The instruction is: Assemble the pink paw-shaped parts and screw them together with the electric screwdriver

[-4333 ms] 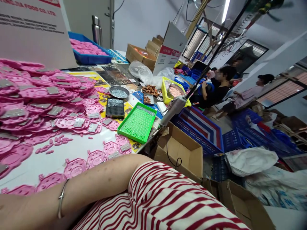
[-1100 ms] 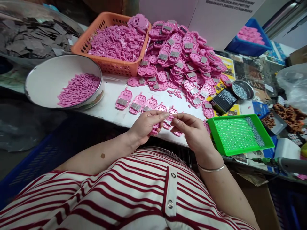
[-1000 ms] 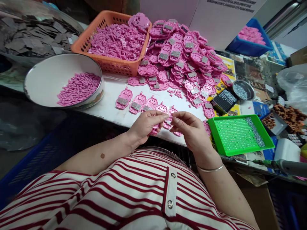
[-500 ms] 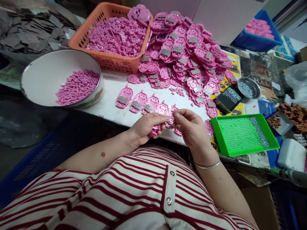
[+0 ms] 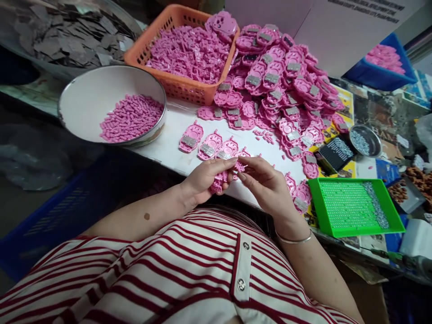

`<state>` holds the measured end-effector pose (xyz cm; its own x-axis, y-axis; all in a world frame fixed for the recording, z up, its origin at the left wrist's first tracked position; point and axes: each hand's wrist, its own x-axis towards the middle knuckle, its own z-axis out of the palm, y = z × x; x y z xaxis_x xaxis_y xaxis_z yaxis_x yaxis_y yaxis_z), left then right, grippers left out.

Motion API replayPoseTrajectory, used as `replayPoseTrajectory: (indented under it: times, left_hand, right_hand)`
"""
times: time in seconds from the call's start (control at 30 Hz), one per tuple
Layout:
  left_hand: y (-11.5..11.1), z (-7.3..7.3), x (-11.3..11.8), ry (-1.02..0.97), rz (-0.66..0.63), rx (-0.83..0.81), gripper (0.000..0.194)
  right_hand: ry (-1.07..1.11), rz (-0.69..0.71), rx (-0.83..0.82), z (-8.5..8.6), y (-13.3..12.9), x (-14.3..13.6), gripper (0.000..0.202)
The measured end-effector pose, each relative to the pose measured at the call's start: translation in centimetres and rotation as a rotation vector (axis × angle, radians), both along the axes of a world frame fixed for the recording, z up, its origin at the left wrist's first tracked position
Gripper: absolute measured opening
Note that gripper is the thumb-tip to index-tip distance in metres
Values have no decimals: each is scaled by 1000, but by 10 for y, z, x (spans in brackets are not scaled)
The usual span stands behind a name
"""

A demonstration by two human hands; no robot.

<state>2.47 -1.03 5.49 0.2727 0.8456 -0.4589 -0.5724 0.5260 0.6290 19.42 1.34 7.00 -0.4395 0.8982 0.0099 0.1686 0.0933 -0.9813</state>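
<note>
Pieces (image 5: pixel 218 182) in left hand (image 5: pixel 202 180), basket (image 5: pixel 189 85) beyond

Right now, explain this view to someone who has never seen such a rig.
There is no machine: these are a person's two bare hands, seen from a head-worn camera looking forward and down. The left hand holds small pink plastic pieces; the right hand is close beside them, its grip unclear. On the white tabletop lie flat pink plastic casings, some with grey plates. Around are a round white bowl, a slotted orange basket and a green perforated tray.
</note>
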Motion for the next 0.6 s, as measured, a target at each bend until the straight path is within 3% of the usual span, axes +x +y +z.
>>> replayPoseTrajectory:
  times: [0.17, 0.3, 0.5, 0.6]
  left_hand:
    - [1, -1, -19, 6, 64, 54, 25]
    - [3, -4, -32, 0, 99, 60, 24]
    - [9, -9, -45, -27, 104, 77, 29]
    - [11, -11, -50, -34, 115, 92, 36]
  right_hand:
    - [137, -23, -232, 2, 8, -20, 43]
    - [172, -32, -339, 0, 17, -38, 34]
    - [83, 21, -159, -4, 27, -52, 32]
    - [-106, 46, 167, -5, 29, -55, 28]
